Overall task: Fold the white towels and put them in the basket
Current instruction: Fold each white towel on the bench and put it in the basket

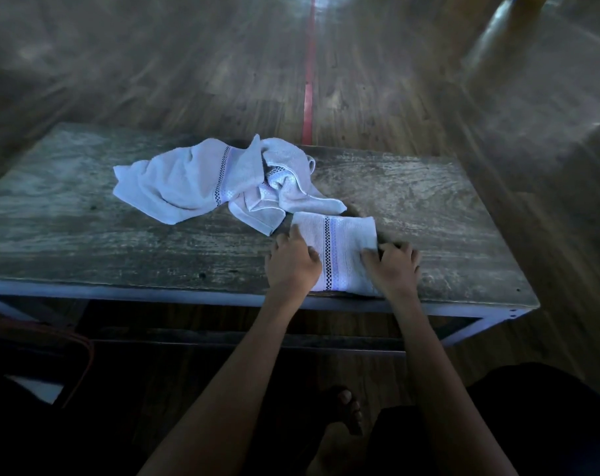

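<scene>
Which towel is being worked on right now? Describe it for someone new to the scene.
On the wooden table, look at the near edge, right of centre: the folded towel lies flat there with the left hand and right hand on it. Unlike the crumpled towels heaped behind it to the left, it is a neat rectangle with one checkered stripe down its middle.

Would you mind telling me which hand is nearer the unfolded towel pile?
Left. The left hand lies just near-right of the pile; the right hand sits farther right, across the folded towel.
</scene>
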A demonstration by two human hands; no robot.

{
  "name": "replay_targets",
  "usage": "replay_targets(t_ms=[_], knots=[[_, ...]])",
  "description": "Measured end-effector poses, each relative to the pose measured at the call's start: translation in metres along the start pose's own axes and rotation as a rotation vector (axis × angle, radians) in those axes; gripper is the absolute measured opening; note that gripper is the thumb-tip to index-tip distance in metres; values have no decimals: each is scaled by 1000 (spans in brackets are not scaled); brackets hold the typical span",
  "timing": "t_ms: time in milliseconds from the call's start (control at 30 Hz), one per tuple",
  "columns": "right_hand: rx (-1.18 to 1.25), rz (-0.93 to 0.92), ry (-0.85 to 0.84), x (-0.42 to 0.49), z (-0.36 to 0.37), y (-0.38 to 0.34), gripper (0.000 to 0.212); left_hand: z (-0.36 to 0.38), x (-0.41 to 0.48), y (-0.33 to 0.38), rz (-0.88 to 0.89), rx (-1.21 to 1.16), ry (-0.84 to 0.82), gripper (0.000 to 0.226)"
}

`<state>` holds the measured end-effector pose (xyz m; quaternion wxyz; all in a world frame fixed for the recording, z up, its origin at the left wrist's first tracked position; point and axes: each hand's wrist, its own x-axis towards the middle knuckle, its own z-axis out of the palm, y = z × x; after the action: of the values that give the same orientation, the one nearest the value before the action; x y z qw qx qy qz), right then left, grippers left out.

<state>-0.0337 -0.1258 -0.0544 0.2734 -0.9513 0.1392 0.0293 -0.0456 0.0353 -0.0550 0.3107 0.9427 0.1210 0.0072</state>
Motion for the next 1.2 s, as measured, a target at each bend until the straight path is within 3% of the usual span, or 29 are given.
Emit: replay_targets(t_ms=[133, 300, 433, 500, 633, 833, 1200], knots=[[171, 24, -68, 0, -1, 0, 34, 0, -4, -4, 8, -264, 44, 55], [498, -62, 2, -13, -3, -9, 8, -9, -15, -12, -146, -868, 47, 53], [683, -145, 68, -35, 4, -22, 33, -25, -31, -24, -262, -1082, 12, 40], [717, -214, 64, -42, 5, -36, 35, -38, -37, -31, -300, -1151, 13, 38], [703, -341, -16, -55, 9, -73, 33, -71, -48, -60, -256, -1216, 103, 45], [779, -381, -208, -97, 41, -140, 29, -136, -66, -122, -174, -1135, 299, 40], [703, -569, -539, -201, 106, -270, 35, -239, -147, -231, -329, -1088, 713, 45]])
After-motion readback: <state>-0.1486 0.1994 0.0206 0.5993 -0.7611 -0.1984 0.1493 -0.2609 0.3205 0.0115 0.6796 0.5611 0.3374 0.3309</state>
